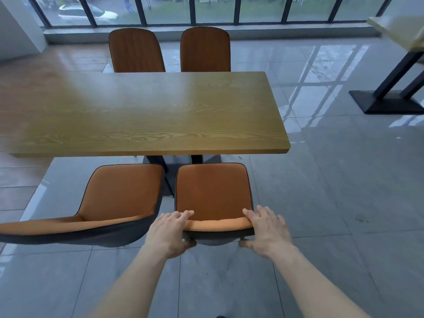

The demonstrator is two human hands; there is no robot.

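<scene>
Two bare hands grasp the top edge of an orange chair's [213, 193] backrest. The left hand [169, 232] holds the left corner, fingers curled over the top and thumb behind; the right hand [266, 228] holds the right corner the same way. Orange padding covers the seat and inner back, with a dark grey outer shell. It stands on the grey tiled floor [332, 191], at the near side of a long wooden table [146, 111], seat just short of the table edge. A matching chair [110, 203] stands just beside it on the left. Two more orange chairs [169, 50] face from the far side, before tall windows [206, 8]. Another table's black base [387, 99] stands well apart at the right.
</scene>
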